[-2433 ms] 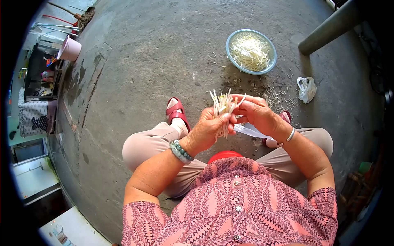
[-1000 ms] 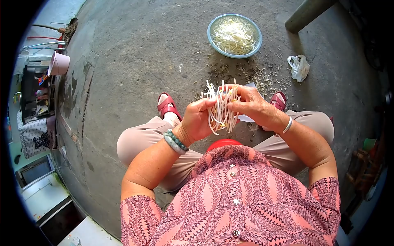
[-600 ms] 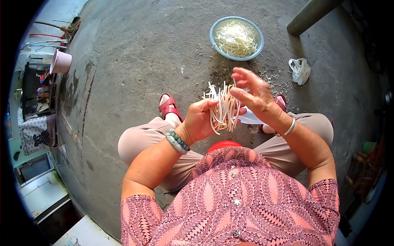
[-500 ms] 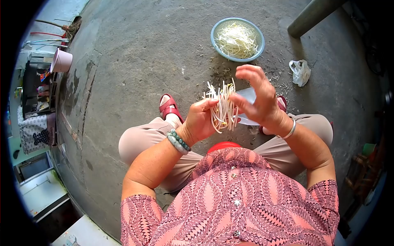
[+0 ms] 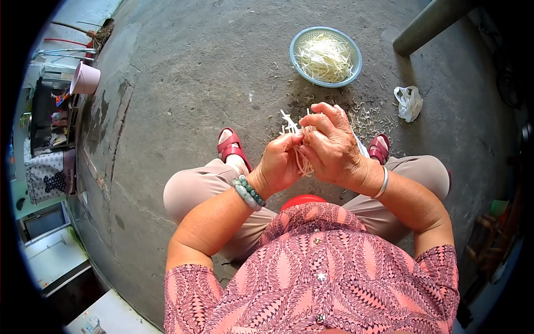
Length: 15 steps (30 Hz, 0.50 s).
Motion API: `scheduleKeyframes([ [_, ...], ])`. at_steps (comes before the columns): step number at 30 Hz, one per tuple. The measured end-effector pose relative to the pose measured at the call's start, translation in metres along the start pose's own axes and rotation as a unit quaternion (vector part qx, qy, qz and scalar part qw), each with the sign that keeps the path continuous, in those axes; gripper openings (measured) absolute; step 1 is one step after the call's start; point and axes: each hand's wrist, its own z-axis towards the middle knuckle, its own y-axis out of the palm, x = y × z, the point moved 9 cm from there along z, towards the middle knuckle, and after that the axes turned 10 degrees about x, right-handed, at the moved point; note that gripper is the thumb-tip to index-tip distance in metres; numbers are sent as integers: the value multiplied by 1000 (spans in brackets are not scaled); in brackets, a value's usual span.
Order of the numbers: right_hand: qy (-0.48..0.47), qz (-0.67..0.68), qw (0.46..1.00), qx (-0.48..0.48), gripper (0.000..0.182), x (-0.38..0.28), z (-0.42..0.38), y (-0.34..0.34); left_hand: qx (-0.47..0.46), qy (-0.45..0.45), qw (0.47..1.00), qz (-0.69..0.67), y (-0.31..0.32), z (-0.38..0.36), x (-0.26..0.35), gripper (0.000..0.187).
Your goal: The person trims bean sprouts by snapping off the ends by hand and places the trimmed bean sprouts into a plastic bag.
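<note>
A small bunch of bean sprouts (image 5: 303, 162) is gripped in my left hand (image 5: 280, 165), the thumb pressed along its top. My right hand (image 5: 338, 151) has come against the bunch from the right; its thumb and forefinger pinch at the sprouts beside my left thumb, and the other fingers curl above. Much of the bunch is hidden behind the right hand. Farther forward on the floor stands a blue-rimmed plastic basket (image 5: 297, 68) holding a heap of bean sprouts (image 5: 324, 58).
Thin scraps (image 5: 371, 119) litter the concrete floor past my hands. A crumpled plastic bag (image 5: 409, 104) lies right of them, near a post (image 5: 425, 30). Something white (image 5: 361, 148) shows partly behind my right hand. A pink bucket (image 5: 85, 79) stands far left.
My right hand, held spread and apart from the bunch before, has moved in to the left and closed its fingertips on the sprouts. The left hand keeps its hold.
</note>
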Motion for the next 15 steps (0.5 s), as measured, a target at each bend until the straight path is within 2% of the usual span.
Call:
scheduleKeyframes([
  [2, -2, 2, 1000, 4, 21, 1, -1, 1, -25, -4, 1000, -14, -2, 0, 0, 39],
  [5, 5, 4, 1000, 11, 20, 4, 0, 0, -10, 2, 1000, -9, 5, -3, 3, 39],
  [8, -11, -14, 1000, 18, 21, 2, 2, -5, 44, 28, 999, 12, 8, -5, 9, 39],
  [11, -9, -15, 1000, 12, 16, 0, 1, -6, 21, 28, 999, -14, 5, -4, 12, 39],
  [14, 4, 57, 998, 16, 7, 0, 3, -9, -31, 23, 999, -38, 1, 1, 9, 39],
  [15, 11, 84, 996, 20, 7, 1, 3, -10, -11, 26, 999, -14, 0, 1, 8, 39],
])
